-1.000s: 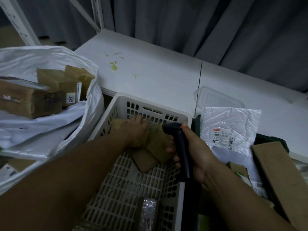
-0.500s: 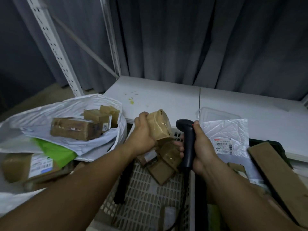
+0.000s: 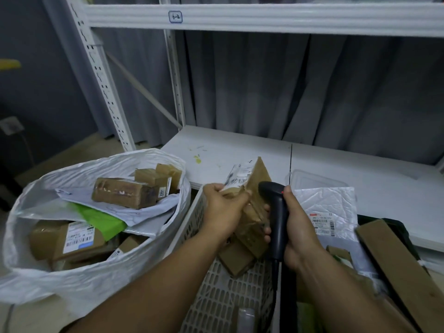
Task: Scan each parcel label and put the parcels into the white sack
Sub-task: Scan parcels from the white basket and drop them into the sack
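My left hand grips a small brown taped parcel above the white plastic basket, its white label turned up and to the left. My right hand holds a black barcode scanner right beside that parcel, and its fingertips also touch a second brown parcel below. More brown parcels lie in the basket. The white sack stands open at the left with several parcels inside.
A white shelf board runs behind the basket, under a white rack beam. A white poly mailer with a label lies at the right, next to a long flat cardboard box. A grey curtain hangs behind.
My left hand lifted the brown parcel out of the basket and turned its label upward beside the scanner. The camera tilted up, showing the rack beam.
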